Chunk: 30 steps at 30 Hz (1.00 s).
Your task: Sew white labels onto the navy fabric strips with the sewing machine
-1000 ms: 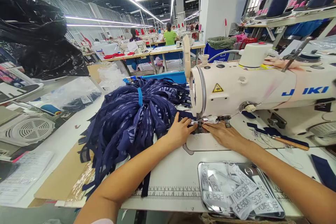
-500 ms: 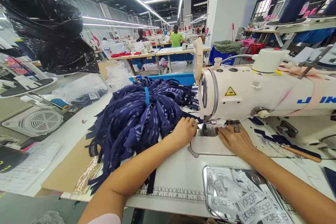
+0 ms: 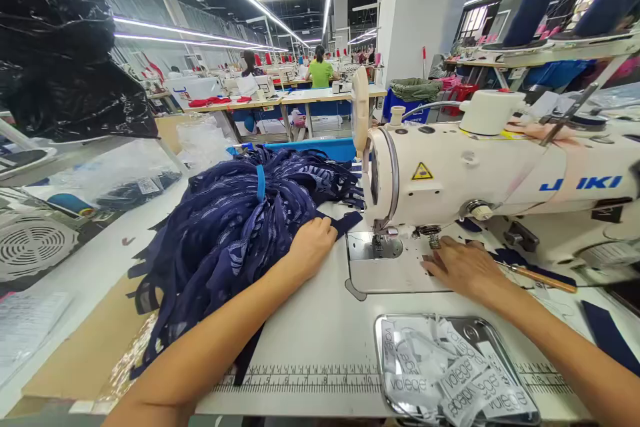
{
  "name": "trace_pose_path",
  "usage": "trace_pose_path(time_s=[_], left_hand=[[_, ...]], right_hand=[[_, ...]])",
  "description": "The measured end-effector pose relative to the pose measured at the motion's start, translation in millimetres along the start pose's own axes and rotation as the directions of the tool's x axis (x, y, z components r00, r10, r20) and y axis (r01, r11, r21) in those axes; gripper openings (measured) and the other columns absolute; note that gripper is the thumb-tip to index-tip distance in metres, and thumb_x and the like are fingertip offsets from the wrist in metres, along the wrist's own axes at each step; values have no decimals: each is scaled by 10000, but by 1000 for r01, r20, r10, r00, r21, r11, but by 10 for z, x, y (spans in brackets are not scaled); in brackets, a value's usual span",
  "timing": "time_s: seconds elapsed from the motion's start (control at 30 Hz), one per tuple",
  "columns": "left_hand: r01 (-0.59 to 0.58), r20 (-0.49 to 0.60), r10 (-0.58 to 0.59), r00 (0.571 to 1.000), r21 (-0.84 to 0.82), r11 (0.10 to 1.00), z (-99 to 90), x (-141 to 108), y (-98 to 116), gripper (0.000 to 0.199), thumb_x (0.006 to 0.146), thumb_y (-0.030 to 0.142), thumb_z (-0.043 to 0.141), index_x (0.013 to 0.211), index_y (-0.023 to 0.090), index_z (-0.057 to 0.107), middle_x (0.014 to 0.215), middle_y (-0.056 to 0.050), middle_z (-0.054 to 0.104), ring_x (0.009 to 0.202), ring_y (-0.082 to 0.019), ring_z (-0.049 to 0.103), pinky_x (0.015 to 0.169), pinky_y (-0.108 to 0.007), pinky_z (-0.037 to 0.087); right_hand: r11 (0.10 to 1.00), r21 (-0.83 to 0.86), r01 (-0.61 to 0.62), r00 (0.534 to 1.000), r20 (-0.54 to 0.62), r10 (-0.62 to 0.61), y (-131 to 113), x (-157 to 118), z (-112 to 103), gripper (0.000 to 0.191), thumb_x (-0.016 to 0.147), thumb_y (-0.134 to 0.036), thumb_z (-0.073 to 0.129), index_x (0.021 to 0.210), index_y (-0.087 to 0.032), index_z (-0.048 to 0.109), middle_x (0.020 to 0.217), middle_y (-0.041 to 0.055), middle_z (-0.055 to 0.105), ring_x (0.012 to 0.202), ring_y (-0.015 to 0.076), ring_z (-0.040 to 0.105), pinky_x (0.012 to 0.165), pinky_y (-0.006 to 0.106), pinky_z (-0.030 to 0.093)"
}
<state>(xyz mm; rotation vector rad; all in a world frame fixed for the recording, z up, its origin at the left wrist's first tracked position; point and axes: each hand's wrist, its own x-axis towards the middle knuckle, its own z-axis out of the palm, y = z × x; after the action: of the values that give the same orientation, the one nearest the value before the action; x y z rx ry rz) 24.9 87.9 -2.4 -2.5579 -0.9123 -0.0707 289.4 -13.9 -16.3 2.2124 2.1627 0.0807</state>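
Observation:
My left hand (image 3: 314, 244) is closed on the end of a navy fabric strip (image 3: 346, 223), left of the needle plate. Beside it spreads a large bundle of navy strips (image 3: 240, 213), tied with a blue band (image 3: 261, 183). My right hand (image 3: 460, 265) rests on the machine bed right of the presser foot (image 3: 377, 245), fingers apart, with a small dark piece partly hidden by its fingertips. Whether it grips that piece is unclear. The cream sewing machine (image 3: 425, 173) stands over the bare metal needle plate (image 3: 360, 248).
A metal tray (image 3: 383, 373) of printed labels lies at the front edge. A wooden-handled tool (image 3: 545, 278) and navy scraps are at the right. Black plastic (image 3: 75, 60) hangs at upper left. Other people sit at tables farther back.
My left hand has moved left, away from the needle area, with the strip. My right hand has shifted slightly away from the presser foot, uncovering the plate. The view has turned a little right.

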Motion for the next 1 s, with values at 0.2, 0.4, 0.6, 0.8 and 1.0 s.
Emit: trace_pose_path(time_s=[0.2,0.4,0.6,0.8,1.0], left_hand=[[-39,-17,37,999,-93,995,-226,-153,97,109,736,145,515,698,129,616,796,-92,545,744,-204,500,650,-343,314],[-57,2,61,998,-321,945,-421,-270,207,124,660,251,536,629,142,585,759,-45,576,724,-170,488,724,-350,284],[-39,43,85,995,-629,777,-465,-293,227,234,602,186,490,416,148,352,417,59,324,462,-75,298,648,-275,292],[172,168,-42,985,-928,332,-456,-457,80,154,618,177,416,499,144,508,454,41,432,463,-80,348,507,-217,287],[177,200,-168,965,-973,-146,-505,-709,-18,151,658,183,439,621,132,577,636,-16,614,652,-134,547,674,-238,411]], right_hand=[[926,373,49,996,56,-75,-38,-14,48,154,759,-311,444,635,-221,438,606,-1,546,592,186,516,571,289,339],[612,743,273,960,-249,-126,-637,76,20,239,798,-356,344,602,-228,292,592,-14,459,580,146,451,547,260,349],[628,737,251,965,-242,-101,-1107,153,-35,219,803,-284,327,600,-237,262,506,-35,416,490,131,391,505,270,307],[624,701,344,937,-296,-183,-874,-82,1,262,808,-338,347,580,-227,279,558,-20,413,531,137,400,505,273,324],[790,582,190,937,-348,31,-317,-194,212,279,752,-488,470,723,-215,518,743,47,576,706,222,531,634,350,412]])
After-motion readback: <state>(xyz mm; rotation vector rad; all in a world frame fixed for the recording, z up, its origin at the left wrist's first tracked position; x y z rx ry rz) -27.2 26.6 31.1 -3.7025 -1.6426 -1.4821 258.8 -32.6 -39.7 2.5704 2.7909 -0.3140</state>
